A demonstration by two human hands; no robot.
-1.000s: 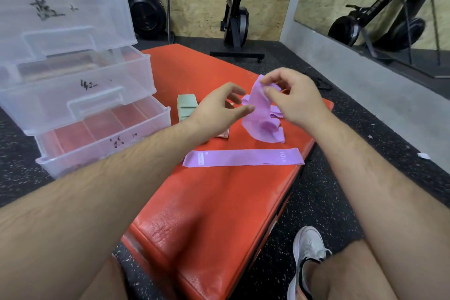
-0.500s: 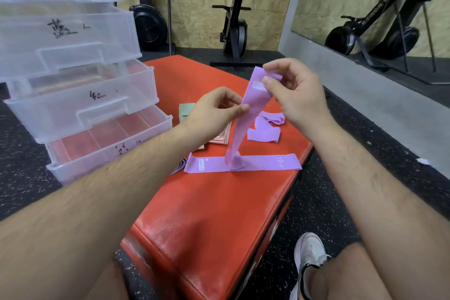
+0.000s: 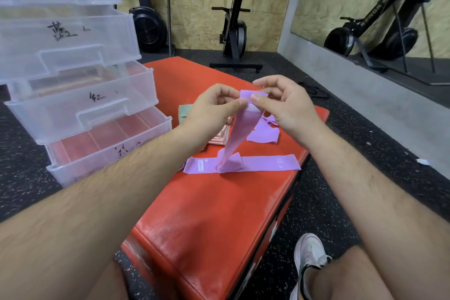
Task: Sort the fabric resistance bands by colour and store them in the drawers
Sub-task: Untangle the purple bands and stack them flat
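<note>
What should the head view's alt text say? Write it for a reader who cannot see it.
Both hands, left hand and right hand, pinch the top of a purple band whose lower end drapes onto a flat purple band on a red mat, beside clear drawers.

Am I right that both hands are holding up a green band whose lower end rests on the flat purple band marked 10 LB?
Not quite: the held band is purple, not green, as the head view shows. Both the left hand and right hand hold it, its lower end resting on the flat purple band.
</note>
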